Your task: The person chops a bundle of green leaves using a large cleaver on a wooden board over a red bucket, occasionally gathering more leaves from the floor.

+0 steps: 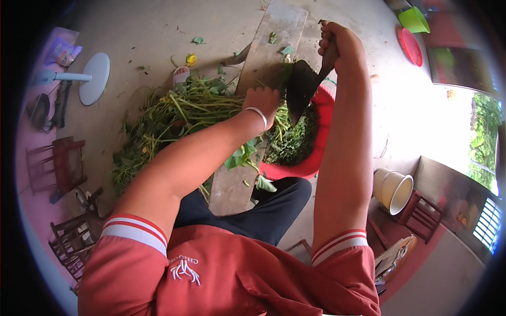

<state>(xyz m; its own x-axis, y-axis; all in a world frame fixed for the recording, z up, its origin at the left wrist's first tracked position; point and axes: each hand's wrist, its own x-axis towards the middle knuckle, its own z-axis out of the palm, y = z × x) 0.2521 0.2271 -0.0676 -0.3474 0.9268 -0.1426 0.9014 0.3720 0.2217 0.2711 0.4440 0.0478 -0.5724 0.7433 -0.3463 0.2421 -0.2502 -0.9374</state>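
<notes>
My left hand [262, 102] is closed over a bundle of long green leafy stems [203, 108], pressing it onto a long wooden plank [276, 29]. The stems spread off to the left of the plank in a big heap. Raised at the upper right, my right hand [341, 46] grips the handle of a broad, dark-bladed chopping knife [301, 87]. Its blade points down, just right of my left hand. Below the blade, a red basin [324, 124] beside the plank holds finely cut greens [289, 148]. A few leaves lie loose on the plank.
A round-topped stool [96, 79] lies tipped over at the left, near small wooden chairs [68, 163]. At the right are a cream bucket [393, 190], a green bucket [414, 20] and a red basin lid or tub [410, 47]. Leaf scraps and a yellow flower [191, 59] dot the floor.
</notes>
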